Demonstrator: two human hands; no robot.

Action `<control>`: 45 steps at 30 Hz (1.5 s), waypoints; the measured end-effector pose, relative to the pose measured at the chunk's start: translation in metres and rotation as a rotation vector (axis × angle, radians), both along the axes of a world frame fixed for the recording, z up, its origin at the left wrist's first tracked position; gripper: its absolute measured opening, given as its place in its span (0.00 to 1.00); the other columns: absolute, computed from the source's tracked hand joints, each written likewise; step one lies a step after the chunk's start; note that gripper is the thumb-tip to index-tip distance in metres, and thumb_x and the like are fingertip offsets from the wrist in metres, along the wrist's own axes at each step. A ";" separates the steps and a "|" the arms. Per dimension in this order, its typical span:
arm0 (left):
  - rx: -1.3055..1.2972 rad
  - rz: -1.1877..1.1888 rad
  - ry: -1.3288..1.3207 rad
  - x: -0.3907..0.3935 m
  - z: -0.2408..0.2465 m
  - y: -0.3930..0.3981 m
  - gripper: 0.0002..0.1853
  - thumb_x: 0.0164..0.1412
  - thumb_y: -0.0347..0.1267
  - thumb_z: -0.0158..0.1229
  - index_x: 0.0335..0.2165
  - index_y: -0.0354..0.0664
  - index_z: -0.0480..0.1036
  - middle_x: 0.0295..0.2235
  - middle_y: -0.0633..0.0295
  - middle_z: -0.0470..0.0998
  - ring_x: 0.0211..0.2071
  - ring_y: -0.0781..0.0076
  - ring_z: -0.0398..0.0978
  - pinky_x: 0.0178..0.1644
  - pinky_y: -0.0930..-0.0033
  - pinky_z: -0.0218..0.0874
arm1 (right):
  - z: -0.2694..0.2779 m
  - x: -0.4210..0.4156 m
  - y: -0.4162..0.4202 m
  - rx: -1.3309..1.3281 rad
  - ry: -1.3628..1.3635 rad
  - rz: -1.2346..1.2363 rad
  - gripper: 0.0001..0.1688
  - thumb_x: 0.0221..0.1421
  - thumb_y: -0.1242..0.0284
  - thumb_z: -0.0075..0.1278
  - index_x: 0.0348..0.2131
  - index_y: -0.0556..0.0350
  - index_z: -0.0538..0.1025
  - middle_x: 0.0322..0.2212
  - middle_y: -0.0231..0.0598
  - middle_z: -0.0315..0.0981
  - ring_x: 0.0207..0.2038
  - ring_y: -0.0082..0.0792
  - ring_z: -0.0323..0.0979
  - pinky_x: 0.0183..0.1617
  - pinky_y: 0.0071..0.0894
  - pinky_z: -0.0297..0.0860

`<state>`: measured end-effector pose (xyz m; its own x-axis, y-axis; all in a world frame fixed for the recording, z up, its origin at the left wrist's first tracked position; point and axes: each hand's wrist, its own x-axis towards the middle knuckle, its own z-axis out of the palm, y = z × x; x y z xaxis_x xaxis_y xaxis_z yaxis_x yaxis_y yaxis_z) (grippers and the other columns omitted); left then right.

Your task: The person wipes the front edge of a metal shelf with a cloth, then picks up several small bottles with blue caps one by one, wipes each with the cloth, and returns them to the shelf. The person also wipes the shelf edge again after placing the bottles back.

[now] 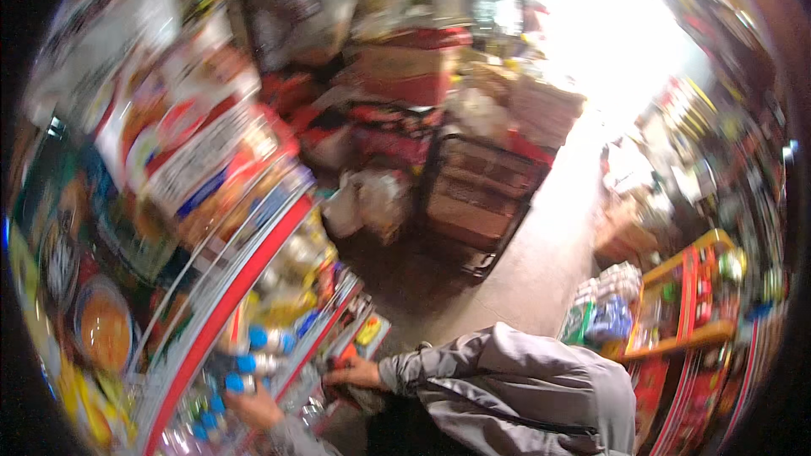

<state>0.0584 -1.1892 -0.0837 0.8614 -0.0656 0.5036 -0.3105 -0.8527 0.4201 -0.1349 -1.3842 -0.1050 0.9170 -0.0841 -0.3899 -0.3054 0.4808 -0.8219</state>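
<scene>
My left hand (253, 406) reaches in among small bottles with blue caps on a shelf at the lower left, its fingers beside a blue-capped bottle (241, 384); blur hides whether it grips one. More blue-capped bottles (269, 339) lie just above it. My right hand (355, 372), in a grey sleeve, is at the edge of a lower shelf, near a small orange item (347, 354). Its fingers are bent, and what they hold, if anything, cannot be made out. A red and white shelf edge (253, 266) curves above my left hand.
Large printed food packets (190, 126) fill the upper left. Brown cartons (475, 196) stand on the floor behind a dark metal frame. A pale floor strip (538, 240) runs towards bright light. An orange-yellow rack (684, 335) with packaged goods stands at the right.
</scene>
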 end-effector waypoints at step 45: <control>-0.360 0.052 0.179 -0.012 0.010 0.047 0.45 0.40 0.31 0.81 0.58 0.40 0.69 0.54 0.46 0.77 0.52 0.46 0.78 0.51 0.48 0.73 | -0.008 0.004 -0.013 -0.105 0.061 -0.084 0.11 0.66 0.68 0.58 0.43 0.57 0.79 0.32 0.35 0.81 0.30 0.32 0.79 0.34 0.37 0.76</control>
